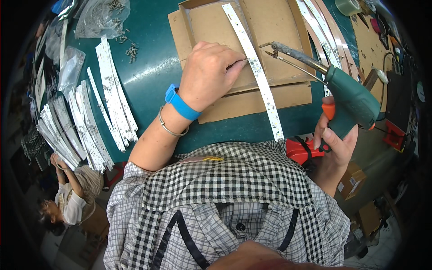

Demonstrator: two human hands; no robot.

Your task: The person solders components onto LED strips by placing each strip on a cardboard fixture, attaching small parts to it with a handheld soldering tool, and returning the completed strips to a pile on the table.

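A long white circuit board strip (258,74) with small components lies slantwise over a shallow cardboard box (211,108), its near end past the table edge. My left hand (207,67), with a blue wristband and a metal bangle, is closed in a pinch at the strip's left edge. A tiny dark thing shows at its fingertips, too small to name. In my right hand (335,139) is a green soldering gun (353,99) with an orange trigger. Its metal tip points left, just above the strip and right of my left fingertips.
Stacks of white strips (112,90) lie on the green table (153,40) at left. Small metal parts (132,51) sit beside a clear plastic bag (101,20). More strips (319,31) and a tape roll (347,6) are at far right. Another person (74,198) works at lower left.
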